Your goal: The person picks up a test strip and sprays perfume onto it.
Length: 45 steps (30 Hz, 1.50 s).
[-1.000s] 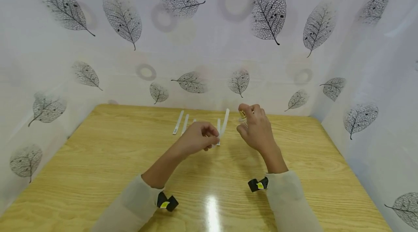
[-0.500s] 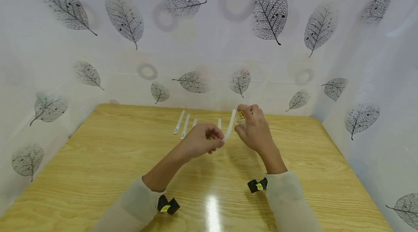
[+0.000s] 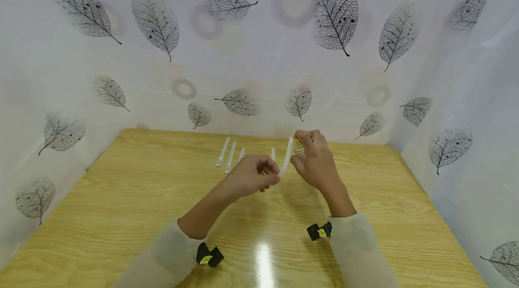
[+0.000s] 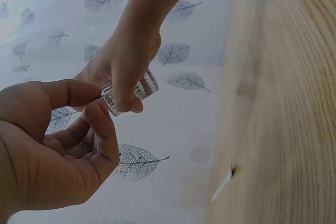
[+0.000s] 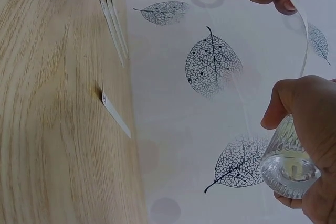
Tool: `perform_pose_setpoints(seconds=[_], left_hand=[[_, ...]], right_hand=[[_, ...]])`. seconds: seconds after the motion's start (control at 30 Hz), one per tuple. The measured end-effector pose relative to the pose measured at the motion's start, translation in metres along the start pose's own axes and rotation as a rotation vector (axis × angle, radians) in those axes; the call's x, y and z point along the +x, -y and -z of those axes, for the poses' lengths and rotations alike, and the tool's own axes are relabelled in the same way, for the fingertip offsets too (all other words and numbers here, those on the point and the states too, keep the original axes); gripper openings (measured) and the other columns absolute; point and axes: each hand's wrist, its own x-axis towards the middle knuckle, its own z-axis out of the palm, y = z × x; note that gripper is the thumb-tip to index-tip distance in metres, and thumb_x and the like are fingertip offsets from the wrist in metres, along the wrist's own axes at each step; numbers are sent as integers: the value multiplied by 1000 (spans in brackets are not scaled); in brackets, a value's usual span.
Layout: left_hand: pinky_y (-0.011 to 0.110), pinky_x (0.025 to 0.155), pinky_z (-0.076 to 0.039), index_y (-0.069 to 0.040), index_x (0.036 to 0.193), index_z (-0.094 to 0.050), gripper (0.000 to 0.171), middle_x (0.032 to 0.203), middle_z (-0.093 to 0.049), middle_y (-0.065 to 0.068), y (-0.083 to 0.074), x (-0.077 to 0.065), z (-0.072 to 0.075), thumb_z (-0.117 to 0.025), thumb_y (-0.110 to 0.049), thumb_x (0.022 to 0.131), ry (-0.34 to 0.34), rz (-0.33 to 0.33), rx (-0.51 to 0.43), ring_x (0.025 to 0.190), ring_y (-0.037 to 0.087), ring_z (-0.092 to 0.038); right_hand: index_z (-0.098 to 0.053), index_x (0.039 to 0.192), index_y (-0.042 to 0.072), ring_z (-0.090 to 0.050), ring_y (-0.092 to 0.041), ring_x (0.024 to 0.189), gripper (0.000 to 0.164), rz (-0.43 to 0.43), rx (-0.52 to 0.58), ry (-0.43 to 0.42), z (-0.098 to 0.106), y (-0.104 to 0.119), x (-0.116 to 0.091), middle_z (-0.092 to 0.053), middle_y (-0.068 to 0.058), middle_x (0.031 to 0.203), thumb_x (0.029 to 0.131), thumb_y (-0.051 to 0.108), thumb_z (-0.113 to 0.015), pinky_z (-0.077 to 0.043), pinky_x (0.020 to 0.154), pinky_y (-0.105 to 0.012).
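My left hand [image 3: 252,176] pinches the lower end of a white paper test strip [image 3: 287,158] between thumb and index finger. The strip curves upward, and its upper end stands close beside the bottle's top in the head view. With my right hand [image 3: 318,162] I grip a small perfume bottle [image 5: 287,163] of clear ribbed glass, tilted, with pale liquid inside. Its gold spray top [image 3: 300,143] sits under my bent index finger, and fingers cover much of the glass. Both hands are raised over the far part of the table.
On the wooden table [image 3: 142,198], several more paper strips [image 5: 114,27] with printed ends lie to the left. One separate strip [image 5: 116,115] lies behind my left hand. A pale curtain [image 3: 259,62] with leaf prints hangs along the table's back edge and both sides.
My left hand has moved right with its strip, bringing the strip's upper end closer to the bottle. My right hand has stayed nearly in place.
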Motion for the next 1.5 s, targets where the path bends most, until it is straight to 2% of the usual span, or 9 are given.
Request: perform_pose_setpoints(seconds=[0.1,0.3,0.53,0.77,1.0,1.13,1.5], left_hand=[[39,65,-57,-6,100,-68,8,86,-66,8,0,0,0,-71,-13,96,-1,-1,3,75,35,-64],[33,63,-55,-6,100,-68,9,86,-65,8,-1,0,1,-71,-13,96,5,-4,-15,70,23,-61],[30,62,-54,-5,99,-68,9,85,-64,8,-2,-1,1,-71,-12,96,9,-5,-23,69,21,-60],[30,62,-54,-5,99,-68,8,86,-64,8,-2,-1,0,-71,-12,96,6,-1,-17,71,24,-61],[30,62,-54,-7,100,-69,8,88,-65,8,0,-1,3,-71,-13,96,4,27,-22,76,32,-63],[30,63,-54,-7,101,-69,8,88,-65,8,0,-1,4,-72,-13,96,5,38,-30,75,29,-62],[31,63,-54,-6,102,-68,10,88,-64,9,0,-1,3,-71,-14,96,7,24,-35,76,35,-62]], right_hand=[[-46,127,14,-48,-36,79,50,4,-6,-1,1,0,0,-50,-22,103,83,2,-67,-40,53,-40],[-45,126,14,-48,-36,78,50,11,-12,-10,1,0,0,-50,-21,101,82,2,-65,-38,52,-39],[-45,125,13,-48,-36,78,49,17,-11,-19,0,-1,-1,-51,-22,102,81,1,-65,-39,53,-39],[-46,124,13,-49,-36,77,50,18,-11,-35,-1,-2,-1,-51,-23,102,80,1,-65,-39,52,-38],[-45,126,16,-49,-37,79,53,-1,-18,-41,1,-4,1,-50,-23,103,79,1,-66,-38,50,-39],[-45,125,16,-49,-37,79,53,-5,-19,-35,2,-4,1,-49,-23,103,80,1,-66,-37,51,-39],[-47,124,16,-47,-35,76,49,10,-25,-58,1,-4,0,-50,-21,102,81,0,-64,-35,51,-36]])
